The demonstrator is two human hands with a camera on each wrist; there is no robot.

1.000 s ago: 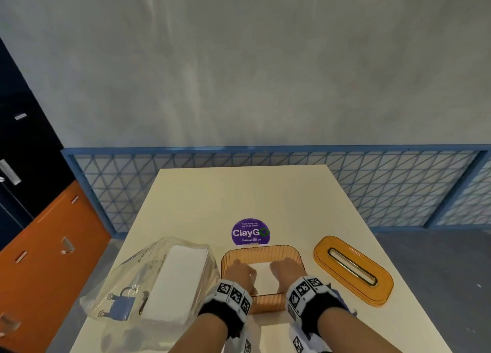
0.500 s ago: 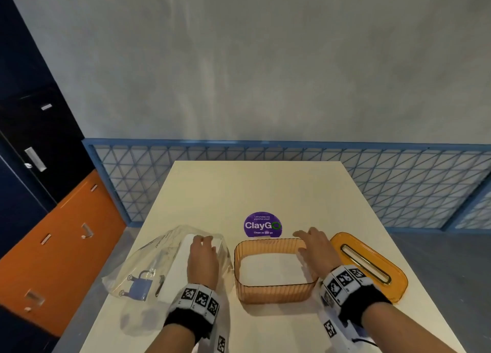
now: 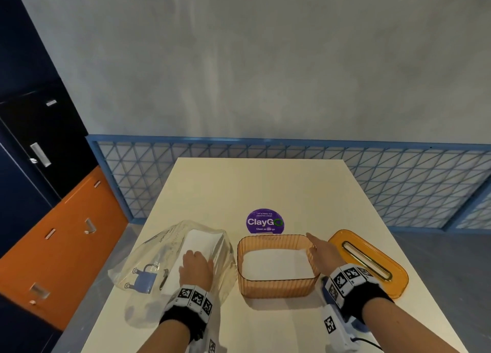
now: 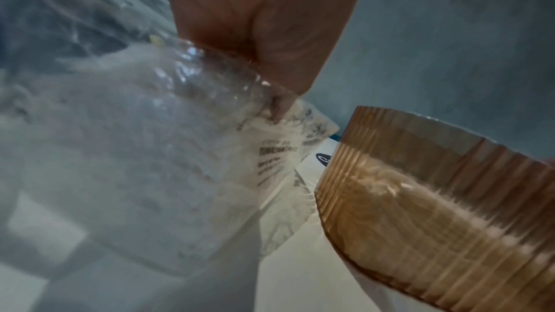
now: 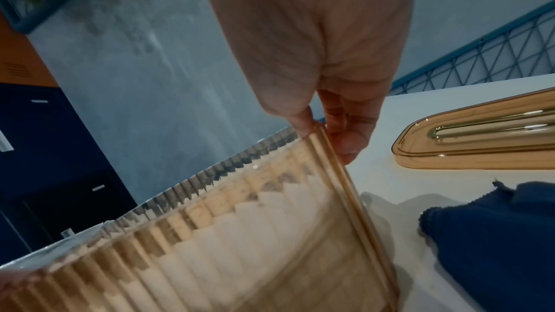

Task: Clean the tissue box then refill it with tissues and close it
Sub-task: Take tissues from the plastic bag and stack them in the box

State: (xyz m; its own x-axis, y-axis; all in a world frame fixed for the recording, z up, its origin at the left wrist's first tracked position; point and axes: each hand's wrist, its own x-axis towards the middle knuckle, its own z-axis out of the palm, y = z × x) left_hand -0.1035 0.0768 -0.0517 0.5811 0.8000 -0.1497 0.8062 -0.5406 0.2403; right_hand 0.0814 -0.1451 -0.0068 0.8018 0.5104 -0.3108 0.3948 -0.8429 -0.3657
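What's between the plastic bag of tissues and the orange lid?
The open orange tissue box, with white tissues inside, stands between the bag and the lid; the right hand holds its right rim. The head view shows it.

Head camera looks down the table (image 3: 239, 182) toward the wall (image 3: 265, 60); wrist cameras sit low, close — all share the tissue box (image 3: 276, 286), lower frame.

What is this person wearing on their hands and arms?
Left hand and right hand are bare. Each wrist wears a black cuff and a white band of black square markers, with a white marked mount below; the right mount trails a dark cable.
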